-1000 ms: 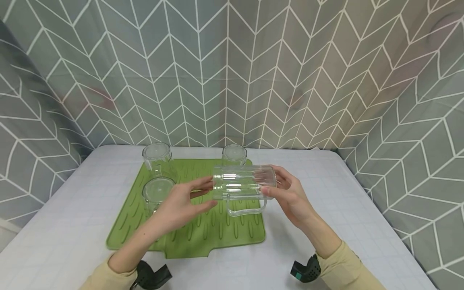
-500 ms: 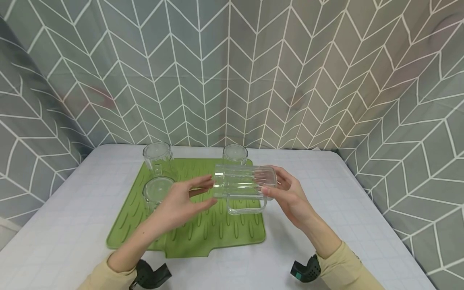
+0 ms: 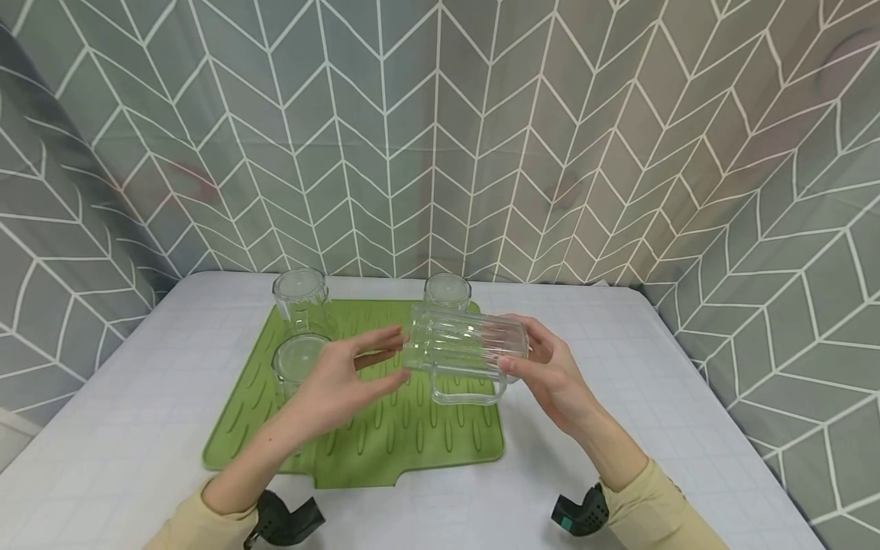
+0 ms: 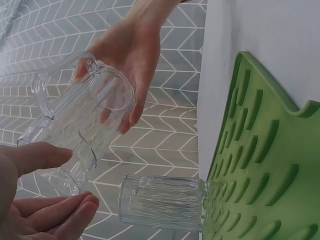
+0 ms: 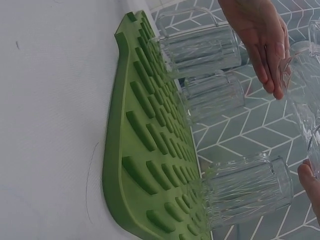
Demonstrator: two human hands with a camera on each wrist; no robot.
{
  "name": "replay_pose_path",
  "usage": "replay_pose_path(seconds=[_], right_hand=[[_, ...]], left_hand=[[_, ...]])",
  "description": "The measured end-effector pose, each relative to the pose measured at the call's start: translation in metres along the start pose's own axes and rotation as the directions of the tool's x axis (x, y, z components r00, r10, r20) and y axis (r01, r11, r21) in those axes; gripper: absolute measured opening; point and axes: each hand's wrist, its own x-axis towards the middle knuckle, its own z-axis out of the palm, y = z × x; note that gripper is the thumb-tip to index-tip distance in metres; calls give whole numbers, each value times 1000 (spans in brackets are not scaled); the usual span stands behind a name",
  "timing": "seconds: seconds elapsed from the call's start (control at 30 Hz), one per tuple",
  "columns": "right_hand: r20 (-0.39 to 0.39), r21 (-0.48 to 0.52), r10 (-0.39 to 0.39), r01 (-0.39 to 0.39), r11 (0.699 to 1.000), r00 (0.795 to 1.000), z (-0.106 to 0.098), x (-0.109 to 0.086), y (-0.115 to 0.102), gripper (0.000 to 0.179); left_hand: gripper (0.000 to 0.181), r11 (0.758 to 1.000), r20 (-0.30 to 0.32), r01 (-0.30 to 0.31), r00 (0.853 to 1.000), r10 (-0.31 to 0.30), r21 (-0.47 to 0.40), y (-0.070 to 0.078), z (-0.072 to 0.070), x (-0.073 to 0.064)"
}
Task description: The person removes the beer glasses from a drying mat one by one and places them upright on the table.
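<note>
A clear, ribbed glass mug (image 3: 467,340) lies on its side in the air above the green mat (image 3: 364,462), its handle toward the person. My right hand (image 3: 555,374) grips its right end, thumb in front and fingers behind. At the mug's left end is my left hand (image 3: 340,374), thumb and extended fingers spread apart with the fingertips right at the glass edge. In the left wrist view, the thumb and fingers of that hand flank the near end of the mug (image 4: 75,125). The right wrist view shows only part of the mug (image 5: 302,95).
Two glass mugs stand upside down on the mat's left, one at the back (image 3: 300,294) and one in front (image 3: 296,359). Another glass (image 3: 447,290) is at the back right. A white-covered table (image 3: 584,305) lies below, backed by a patterned curtain (image 3: 440,153).
The mug's left end has tipped slightly upward, so it now slants a little. Both hands keep nearly the same places, and the other glasses have not moved.
</note>
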Motion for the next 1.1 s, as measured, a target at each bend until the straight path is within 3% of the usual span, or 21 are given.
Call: replay_pose_path(seconds=[0.7, 1.1], right_hand=[[67, 51, -26, 23, 998, 997, 1, 0, 4, 52], [96, 74, -41, 34, 997, 995, 0, 1, 8, 50]], left_hand=[[57, 993, -91, -64, 994, 54, -102, 1, -2, 0], [57, 987, -109, -89, 991, 74, -135, 0, -2, 2]])
